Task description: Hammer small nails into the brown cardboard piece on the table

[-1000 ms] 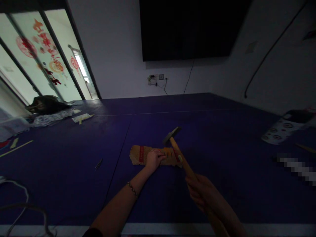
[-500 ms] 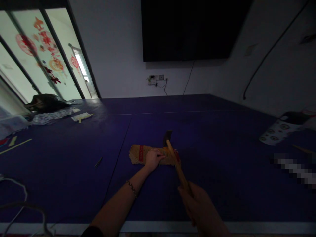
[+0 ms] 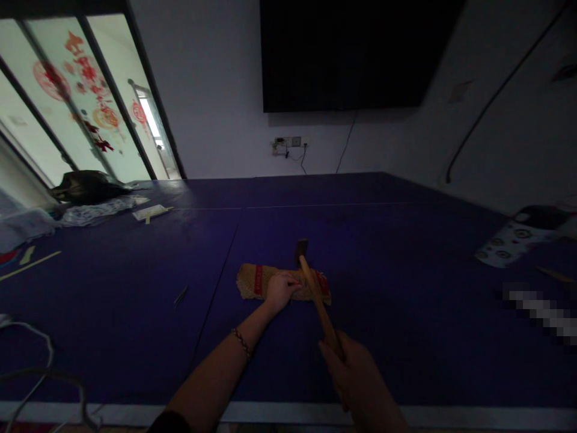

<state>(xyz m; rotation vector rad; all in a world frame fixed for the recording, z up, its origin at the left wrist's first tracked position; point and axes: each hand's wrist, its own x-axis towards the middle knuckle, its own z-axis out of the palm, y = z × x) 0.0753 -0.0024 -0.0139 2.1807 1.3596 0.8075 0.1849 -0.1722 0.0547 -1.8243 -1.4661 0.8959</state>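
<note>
My right hand (image 3: pixel 358 376) is wrapped round the wooden handle of a hammer (image 3: pixel 321 304). Its dark metal head points away from me, above the far edge of a tan, rough-looking piece (image 3: pixel 250 281) with red printed bands. That piece lies flat on the purple-blue table (image 3: pixel 406 288), and the hammer's handle crosses over its right part. On its middle rests my left hand (image 3: pixel 280 291), thumb and fingers pinched together toward the hammer. What the pinch holds, if anything, is too small and dark to make out.
Thin dark metal sticks (image 3: pixel 181 296) lie left of the tan piece. Farther left are a yellow strip (image 3: pixel 31 265), a white packet (image 3: pixel 150 213), a black bag (image 3: pixel 88 186) and cables (image 3: pixel 47 349). At right lies a patterned cylinder (image 3: pixel 509 240). A dark screen (image 3: pixel 360 57) hangs on the wall.
The hammer and my right hand have shifted slightly left, bringing the hammer's head nearer my left fingers. My left hand and the tan piece have stayed in place.
</note>
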